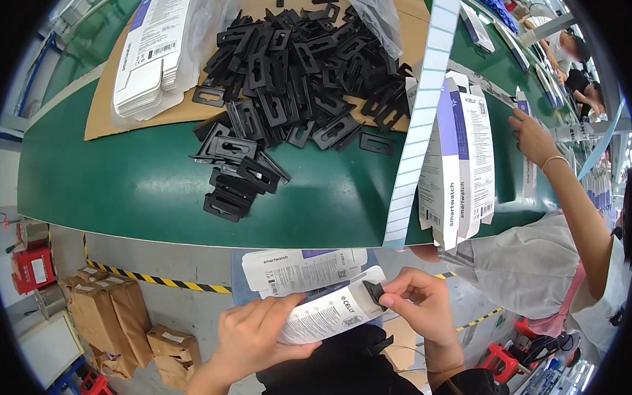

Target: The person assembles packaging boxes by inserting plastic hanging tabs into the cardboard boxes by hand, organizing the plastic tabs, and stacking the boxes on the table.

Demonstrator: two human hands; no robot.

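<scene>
My left hand (255, 335) is wrapped round a white printed carton (329, 313), held tilted over my lap with its right end higher. At that upper end my right hand (421, 306) pinches a small black plastic hang tab (374, 291) between thumb and fingers. The tab touches the carton's end; how far it reaches inside is hidden. Behind the carton, more flat white cartons (285, 272) rest on my lap. On the green table beyond lies a big heap of black hang tabs (285, 78), with a smaller cluster (233, 174) nearer the front edge.
A stack of flat cartons (157, 53) stands on brown cardboard (100, 113) at the back left. A striped strip (419, 131) crosses the table, and white-purple cartons (463, 161) lie beyond it. At the right a co-worker's arm (567, 178) reaches over the table. Brown paper packages (110, 322) sit on the floor.
</scene>
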